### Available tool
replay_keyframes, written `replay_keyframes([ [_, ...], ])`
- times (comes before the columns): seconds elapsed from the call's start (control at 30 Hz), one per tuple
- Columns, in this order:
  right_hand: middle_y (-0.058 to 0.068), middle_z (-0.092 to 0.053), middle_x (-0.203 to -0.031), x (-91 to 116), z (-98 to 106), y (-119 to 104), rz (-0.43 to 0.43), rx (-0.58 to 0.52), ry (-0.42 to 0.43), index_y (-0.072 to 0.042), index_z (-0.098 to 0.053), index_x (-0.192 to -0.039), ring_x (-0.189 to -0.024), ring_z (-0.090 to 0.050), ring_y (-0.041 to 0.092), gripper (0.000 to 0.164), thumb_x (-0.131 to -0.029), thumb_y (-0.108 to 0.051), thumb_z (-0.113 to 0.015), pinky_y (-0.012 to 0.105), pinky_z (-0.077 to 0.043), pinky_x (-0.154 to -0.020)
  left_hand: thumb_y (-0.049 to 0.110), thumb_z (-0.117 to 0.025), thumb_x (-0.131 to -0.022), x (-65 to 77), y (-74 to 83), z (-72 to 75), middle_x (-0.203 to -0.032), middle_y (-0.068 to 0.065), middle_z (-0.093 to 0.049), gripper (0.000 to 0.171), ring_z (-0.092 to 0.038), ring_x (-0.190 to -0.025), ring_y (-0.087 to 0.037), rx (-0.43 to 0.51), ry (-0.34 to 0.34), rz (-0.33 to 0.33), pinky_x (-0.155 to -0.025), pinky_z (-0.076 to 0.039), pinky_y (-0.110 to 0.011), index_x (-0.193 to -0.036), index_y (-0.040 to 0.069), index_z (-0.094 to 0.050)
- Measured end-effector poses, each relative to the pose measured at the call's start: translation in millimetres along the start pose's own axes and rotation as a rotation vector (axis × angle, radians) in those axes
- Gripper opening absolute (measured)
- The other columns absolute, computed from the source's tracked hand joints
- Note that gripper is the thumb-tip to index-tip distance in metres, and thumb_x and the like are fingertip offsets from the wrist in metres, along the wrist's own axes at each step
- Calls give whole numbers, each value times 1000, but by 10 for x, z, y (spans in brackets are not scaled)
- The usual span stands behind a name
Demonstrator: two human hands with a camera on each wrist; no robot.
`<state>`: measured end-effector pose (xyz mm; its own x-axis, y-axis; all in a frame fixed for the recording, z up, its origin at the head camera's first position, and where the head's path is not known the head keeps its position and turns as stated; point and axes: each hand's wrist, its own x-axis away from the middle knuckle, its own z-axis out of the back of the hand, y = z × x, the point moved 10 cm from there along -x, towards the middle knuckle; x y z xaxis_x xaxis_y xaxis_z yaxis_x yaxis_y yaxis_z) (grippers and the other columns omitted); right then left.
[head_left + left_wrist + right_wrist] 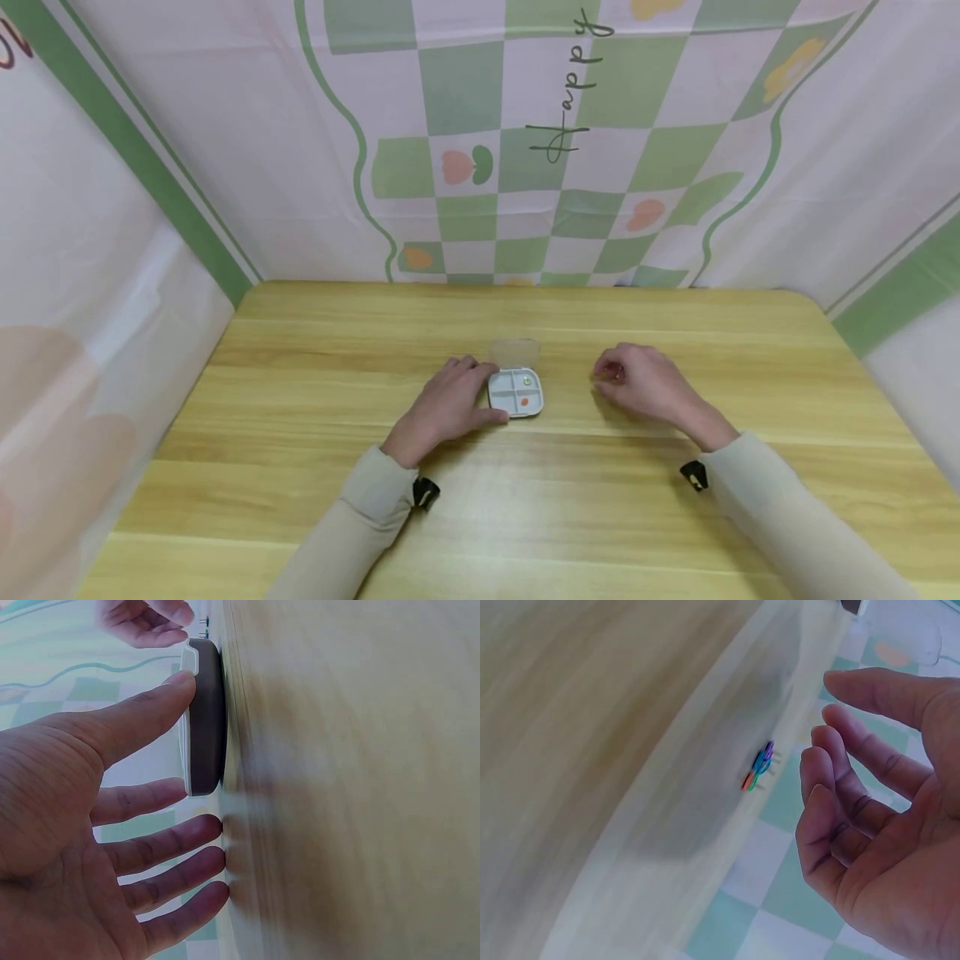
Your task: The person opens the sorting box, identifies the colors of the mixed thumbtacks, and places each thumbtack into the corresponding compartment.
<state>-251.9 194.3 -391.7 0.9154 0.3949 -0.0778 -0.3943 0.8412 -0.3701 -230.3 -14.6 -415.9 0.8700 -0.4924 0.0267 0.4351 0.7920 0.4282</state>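
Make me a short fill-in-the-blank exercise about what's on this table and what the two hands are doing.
1. The left hand touches the small ____ box with its thumb and fingers.
2. The box's clear lid stands ____.
3. The right hand holds ____.
4. Everything rests on a ____ table.

Missing words: compartment; open; nothing; wooden

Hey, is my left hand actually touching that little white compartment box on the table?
Touching. The left wrist view shows the left hand with its thumb pressed against the box edge.
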Motion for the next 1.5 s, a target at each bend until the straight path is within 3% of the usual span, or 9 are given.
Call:
replay_keyframes([
  [0.53,-1,-62,-83,27,111,264,-71,62,30,-14,-67,-87,-76,-57,17,11,-76,-18,-67,39,-45,-71,54,-66,-75,-2,-10,-9,-118,-4,-51,73,-45,-101,-19,1,0,3,-86,-39,-34,-134,14,-47],
  [0.83,-4,-59,-77,43,100,460,-171,54,-19,-14,-66,-86,-71,-54,16,9,-79,-20,-66,39,-43,-67,54,-67,-75,-2,-17,-12,-119,-4,-51,73,-45,-102,-19,12,-4,10,-87,-39,-34,-133,14,-47],
  [1.5,-7,-58,-72,16,75,468,-161,64,-31,-15,-66,-81,-66,-52,14,5,-81,-20,-64,38,-41,-64,53,-67,-75,-6,-12,-12,-119,-4,-52,72,-45,-101,-19,7,-1,4,-85,-39,-34,-133,14,-48],
])
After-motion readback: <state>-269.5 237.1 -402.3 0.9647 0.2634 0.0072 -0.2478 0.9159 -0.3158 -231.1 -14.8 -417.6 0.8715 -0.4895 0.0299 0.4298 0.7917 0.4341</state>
